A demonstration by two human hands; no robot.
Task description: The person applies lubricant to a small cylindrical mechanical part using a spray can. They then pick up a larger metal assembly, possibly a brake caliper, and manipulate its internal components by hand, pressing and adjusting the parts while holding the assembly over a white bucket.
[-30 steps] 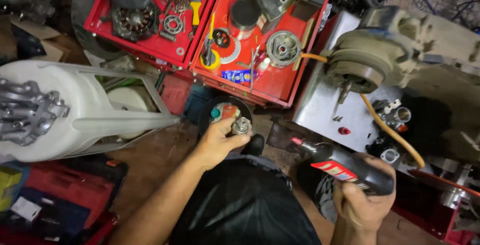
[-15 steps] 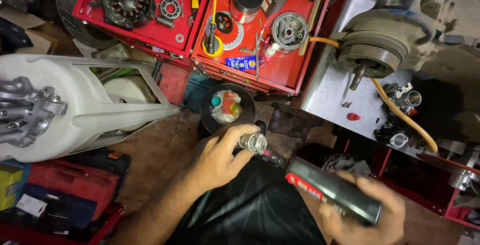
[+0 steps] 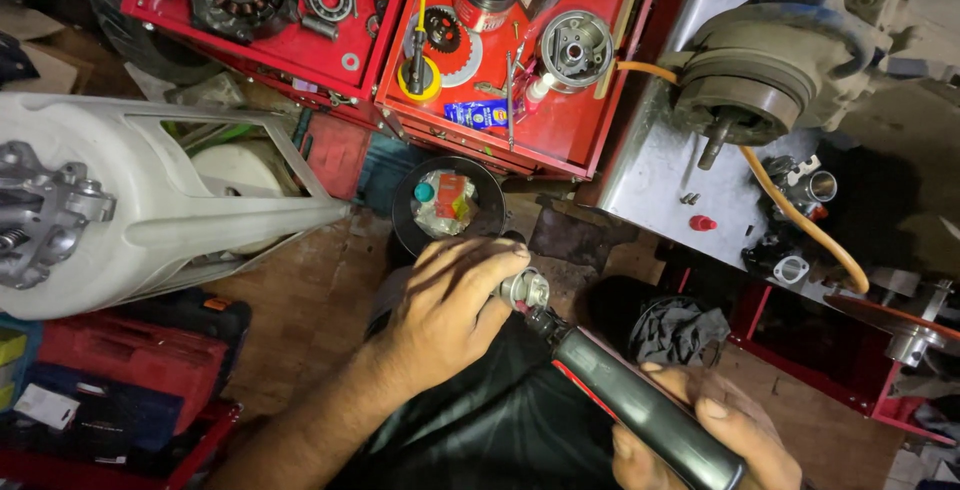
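Left hand (image 3: 450,300) grips metal part (image 3: 525,288) near bowl (image 3: 405,212); floor beside open.

Bare wooden floor (image 3: 300,320) lies open to the left of the left hand (image 3: 450,310). A white machine housing (image 3: 190,210) blocks the far left, a black bowl (image 3: 447,205) sits just ahead, red parts trays (image 3: 560,120) crowd beyond, and a metal box (image 3: 650,170) closes the right.
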